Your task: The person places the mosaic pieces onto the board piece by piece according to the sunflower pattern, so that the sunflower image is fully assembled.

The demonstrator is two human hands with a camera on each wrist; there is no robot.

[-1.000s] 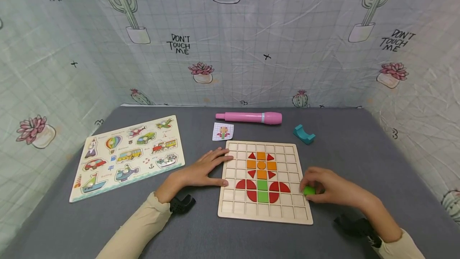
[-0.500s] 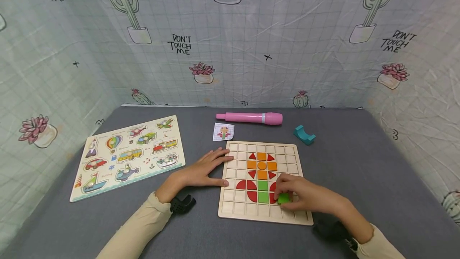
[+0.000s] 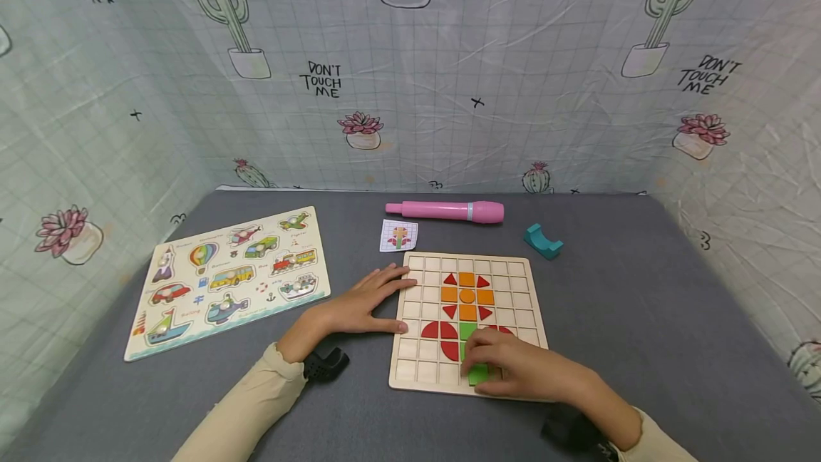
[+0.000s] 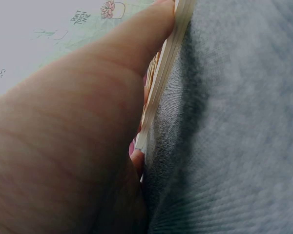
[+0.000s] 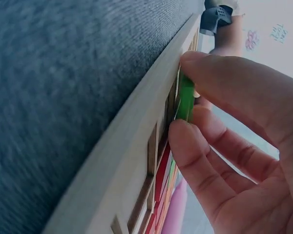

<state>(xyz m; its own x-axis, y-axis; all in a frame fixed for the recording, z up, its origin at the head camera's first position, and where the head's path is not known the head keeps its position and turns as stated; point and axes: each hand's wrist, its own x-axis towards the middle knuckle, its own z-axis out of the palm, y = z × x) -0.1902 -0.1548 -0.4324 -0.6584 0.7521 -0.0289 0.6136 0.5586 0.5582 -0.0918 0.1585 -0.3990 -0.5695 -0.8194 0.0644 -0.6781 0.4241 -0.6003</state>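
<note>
A wooden grid board [image 3: 410, 371] lies on the grey table, holding red, orange and green pieces in a flower pattern. My right hand [image 3: 522, 364] pinches a green square piece [image 3: 477, 375] between thumb and fingers, over the bottom row in line with the green column. In the right wrist view the green piece [image 5: 186, 100] is tilted, with one edge at the board's slots. My left hand [image 3: 359, 303] rests at the board's left edge, its fingers extended and fingertips on the rim. The right hand hides part of the green column and a red piece beside it.
A small pattern card [image 3: 399, 235] lies behind the board, with a pink microphone-like toy [image 3: 445, 211] beyond it. A teal curved block [image 3: 543, 241] sits at the back right. On the left is a vehicle puzzle board [image 3: 231, 284]. Printed cloth [image 3: 417, 155] walls the table.
My right hand has moved left from the board's right edge, carrying the green square to the bottom row beneath the green column. The left hand has stayed in place.
</note>
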